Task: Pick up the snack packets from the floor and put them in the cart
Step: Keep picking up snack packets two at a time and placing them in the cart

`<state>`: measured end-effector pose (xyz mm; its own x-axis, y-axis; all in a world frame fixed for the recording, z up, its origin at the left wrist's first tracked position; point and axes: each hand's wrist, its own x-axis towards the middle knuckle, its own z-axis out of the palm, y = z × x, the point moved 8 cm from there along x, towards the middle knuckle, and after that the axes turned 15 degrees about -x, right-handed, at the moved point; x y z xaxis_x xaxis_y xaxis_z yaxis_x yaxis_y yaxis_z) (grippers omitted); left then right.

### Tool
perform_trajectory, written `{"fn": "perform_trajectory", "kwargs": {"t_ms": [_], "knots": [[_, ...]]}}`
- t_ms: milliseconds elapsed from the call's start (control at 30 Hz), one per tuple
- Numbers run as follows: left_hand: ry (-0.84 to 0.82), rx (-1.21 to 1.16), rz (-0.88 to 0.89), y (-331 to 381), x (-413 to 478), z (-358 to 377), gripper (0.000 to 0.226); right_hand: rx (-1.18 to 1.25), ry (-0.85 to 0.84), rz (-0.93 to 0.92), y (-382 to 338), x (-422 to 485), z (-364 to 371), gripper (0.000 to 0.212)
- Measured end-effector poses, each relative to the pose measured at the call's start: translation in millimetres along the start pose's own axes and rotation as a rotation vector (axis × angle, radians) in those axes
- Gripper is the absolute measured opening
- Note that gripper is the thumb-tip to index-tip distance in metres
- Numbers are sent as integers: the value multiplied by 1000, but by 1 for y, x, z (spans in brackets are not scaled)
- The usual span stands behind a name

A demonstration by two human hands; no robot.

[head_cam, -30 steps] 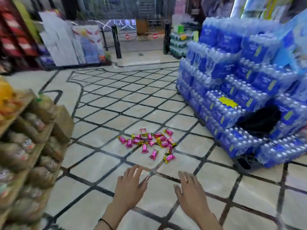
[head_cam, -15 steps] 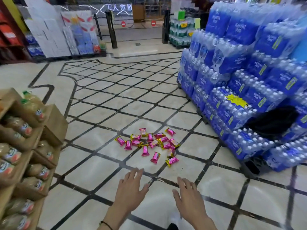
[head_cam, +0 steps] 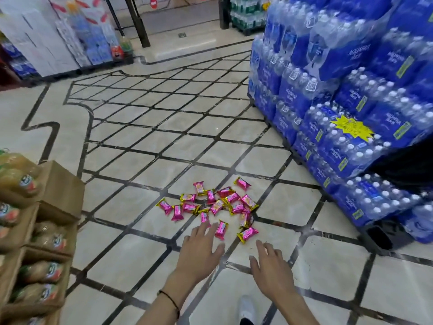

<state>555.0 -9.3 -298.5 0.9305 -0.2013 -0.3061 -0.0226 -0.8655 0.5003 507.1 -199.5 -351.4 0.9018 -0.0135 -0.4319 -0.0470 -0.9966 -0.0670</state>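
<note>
Gleaming tiled floor (head_cam: 145, 146), stacked water packs (head_cam: 351, 95)

1. The fingertips of my left grip (head_cam: 199, 252) cover the near end of one of the snack packets (head_cam: 204, 215); their print is too small to read.
2. Both forearms run off the bottom edge, as does a white shoe (head_cam: 246, 307) between them.
3. Left of the left grip, the bottle cartons (head_cam: 58, 191) are blurred and cut by the edge.
4. Far right of my right grip (head_cam: 269, 266), a dark shape (head_cam: 403, 165) is cut off; I cannot tell what it is.
</note>
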Motion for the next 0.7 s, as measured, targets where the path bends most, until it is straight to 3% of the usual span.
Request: {"fn": "perform_trajectory", "kwargs": {"t_ms": [167, 500, 700], "knots": [[-20, 14, 13, 5, 69, -3, 55, 1, -58, 57, 17, 59, -8, 52], [-176, -65, -20, -62, 209, 25, 52, 81, -229, 215, 23, 174, 20, 49], [-193, -145, -32, -112, 309, 33, 67, 158, -361, 268, 19, 253, 69, 54]]}}
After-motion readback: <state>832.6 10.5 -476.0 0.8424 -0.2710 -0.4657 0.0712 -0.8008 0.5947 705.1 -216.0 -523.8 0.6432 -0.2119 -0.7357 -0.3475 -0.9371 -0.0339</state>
